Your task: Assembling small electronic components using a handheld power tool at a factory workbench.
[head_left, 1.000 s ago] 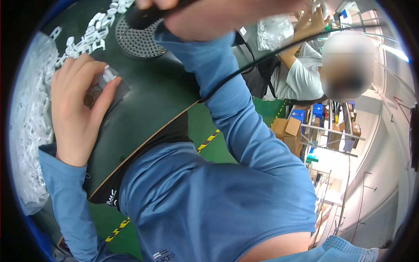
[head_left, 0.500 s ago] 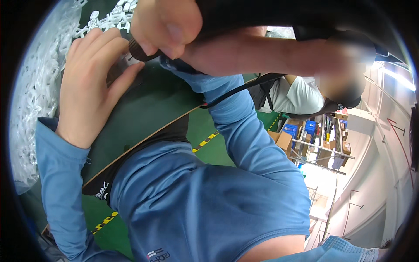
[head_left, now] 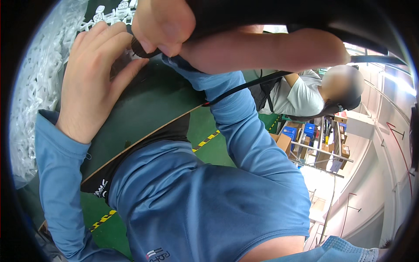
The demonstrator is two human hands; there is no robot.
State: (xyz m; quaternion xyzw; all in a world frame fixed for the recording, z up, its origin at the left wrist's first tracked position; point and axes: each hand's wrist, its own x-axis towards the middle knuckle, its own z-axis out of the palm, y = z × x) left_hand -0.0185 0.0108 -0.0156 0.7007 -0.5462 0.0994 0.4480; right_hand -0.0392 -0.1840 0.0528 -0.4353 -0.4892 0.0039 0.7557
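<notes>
My right hand (head_left: 163, 28) is closed around a dark electric screwdriver, one long finger stretched along it close to the camera. The screwdriver's ribbed brown-black nose (head_left: 144, 48) points down and left toward my left hand (head_left: 94, 65). The left fingers are bent over the dark green tabletop (head_left: 144, 96), with the thumb curled in below the nose. Something small and partly clear shows in the gap between thumb and fingers; most of it is hidden. Several white plastic parts (head_left: 114, 16) lie just beyond the left fingertips.
A clear plastic bag (head_left: 32, 109) full of white parts lines the left side. A black cable (head_left: 248, 85) crosses my right sleeve. Beyond it sits another person (head_left: 283, 96) in a light top. Behind are shelves (head_left: 323, 148) with blue bins and boxes. Yellow-black tape marks the green floor (head_left: 209, 159).
Both hands stay together with a very slight shift. The bag and white parts appear a little farther up and right. More of the other person's head shows past my stretched finger.
</notes>
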